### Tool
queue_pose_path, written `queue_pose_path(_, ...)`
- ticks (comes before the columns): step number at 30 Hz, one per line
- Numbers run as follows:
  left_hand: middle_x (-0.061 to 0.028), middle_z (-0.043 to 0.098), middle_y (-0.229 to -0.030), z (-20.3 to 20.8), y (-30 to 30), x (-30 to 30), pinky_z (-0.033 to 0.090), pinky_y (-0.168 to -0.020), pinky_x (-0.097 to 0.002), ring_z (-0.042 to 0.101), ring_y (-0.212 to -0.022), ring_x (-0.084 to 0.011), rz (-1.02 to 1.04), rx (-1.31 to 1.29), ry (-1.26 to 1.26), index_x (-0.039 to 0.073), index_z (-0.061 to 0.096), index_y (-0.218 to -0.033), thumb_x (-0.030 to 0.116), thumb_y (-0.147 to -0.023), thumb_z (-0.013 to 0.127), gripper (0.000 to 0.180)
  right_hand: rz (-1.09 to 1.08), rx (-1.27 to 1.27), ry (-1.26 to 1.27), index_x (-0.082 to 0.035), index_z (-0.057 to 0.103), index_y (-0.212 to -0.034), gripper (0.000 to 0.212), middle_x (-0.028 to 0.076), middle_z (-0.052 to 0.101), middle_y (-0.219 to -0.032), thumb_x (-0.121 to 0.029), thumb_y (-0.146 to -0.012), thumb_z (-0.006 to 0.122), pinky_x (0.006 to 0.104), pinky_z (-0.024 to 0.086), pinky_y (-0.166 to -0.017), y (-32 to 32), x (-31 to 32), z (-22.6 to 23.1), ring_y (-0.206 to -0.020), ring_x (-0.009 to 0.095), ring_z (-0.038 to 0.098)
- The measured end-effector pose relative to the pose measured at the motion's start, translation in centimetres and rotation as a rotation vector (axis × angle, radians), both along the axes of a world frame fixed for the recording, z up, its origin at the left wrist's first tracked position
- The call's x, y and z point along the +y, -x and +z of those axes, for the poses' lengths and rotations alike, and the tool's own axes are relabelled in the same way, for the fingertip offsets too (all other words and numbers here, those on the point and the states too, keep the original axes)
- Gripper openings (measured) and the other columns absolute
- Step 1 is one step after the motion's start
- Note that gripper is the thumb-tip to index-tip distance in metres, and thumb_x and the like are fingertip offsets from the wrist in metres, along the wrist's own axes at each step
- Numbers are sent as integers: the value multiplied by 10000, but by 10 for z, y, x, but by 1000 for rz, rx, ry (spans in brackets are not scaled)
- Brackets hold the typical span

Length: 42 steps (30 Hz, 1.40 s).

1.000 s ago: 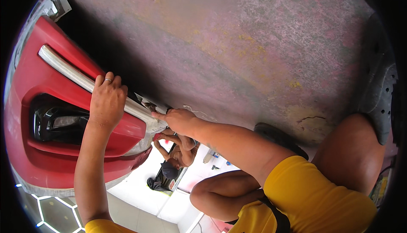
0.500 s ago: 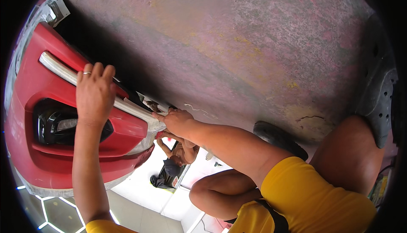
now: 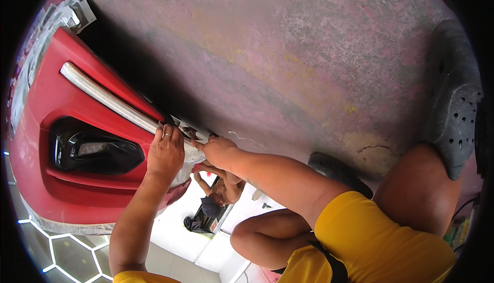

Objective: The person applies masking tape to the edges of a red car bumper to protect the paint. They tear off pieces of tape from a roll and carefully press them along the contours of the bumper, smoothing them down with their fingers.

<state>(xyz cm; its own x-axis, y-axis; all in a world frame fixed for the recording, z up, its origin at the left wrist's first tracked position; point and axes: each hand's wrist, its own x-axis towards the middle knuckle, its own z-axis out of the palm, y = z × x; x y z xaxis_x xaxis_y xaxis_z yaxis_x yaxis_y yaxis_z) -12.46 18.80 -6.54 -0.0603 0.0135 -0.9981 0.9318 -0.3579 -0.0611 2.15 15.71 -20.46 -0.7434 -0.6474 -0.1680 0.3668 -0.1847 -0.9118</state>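
A red car bumper (image 3: 98,180) fills the left side, with a long pale silvery strip (image 3: 110,103) running along it. My left hand (image 3: 166,152) is closed over the strip near its right end, the fingertips curled on its upper edge. Just to the right, my right hand (image 3: 218,149) is at the strip's end beside the bumper's corner. Its fingers are bent together with one fingertip pointing at the strip; what they pinch, if anything, is hidden. A black fog-light recess (image 3: 95,146) with a lamp inside sits below the strip.
Newspaper masking (image 3: 77,13) covers the bumper's upper left edge. Stained concrete floor (image 3: 309,67) spreads beyond. Another person (image 3: 224,190) in a dark cap works past the bumper's corner. A grey perforated clog (image 3: 458,113) is at the right, and a dark shoe (image 3: 337,170) nearer the middle.
My left hand has slid right and down along the strip to its right end, uncovering the strip's middle. My right hand has stayed nearly in place. The bumper appears slightly shifted to the right.
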Motion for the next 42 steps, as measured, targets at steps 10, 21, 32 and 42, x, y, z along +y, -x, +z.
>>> queue_pose_path(10,-102,640,-1362,6,21,24,361,-1174,-466,562,-1350,-255,29,30,39,39,678,-1329,200,-957,566,421,-15,-61,28,-379,250,-1722,859,183,601,-1519,-157,-1007,672,448,508,-1144,0,-4,-2,-1365,343,630)
queue_pose_path(21,-111,625,-1368,4,12,10,385,-1145,-519,544,-1359,-312,91,64,-99,56,699,-1241,198,-939,597,349,-158,-102,157,-369,435,-1653,679,256,632,-1406,-130,-1030,559,451,524,-1099,-5,-2,-14,-1287,399,655)
queue_pose_path(32,-103,554,-1461,5,-37,-85,276,-1241,-534,412,-1481,-323,96,21,7,50,624,-1439,244,-974,556,509,-309,-226,224,-231,693,-1405,433,189,717,-1269,-142,-993,596,467,515,-1088,-5,-50,-28,-1245,377,676)
queue_pose_path(42,-160,383,-1694,-9,-76,-103,89,-1310,-579,249,-1604,-373,-27,206,283,-4,403,-1637,383,-1030,564,737,-244,-47,86,-215,730,-1327,351,135,701,-1355,-155,-995,631,528,399,-1214,-12,-8,-34,-1360,351,598)
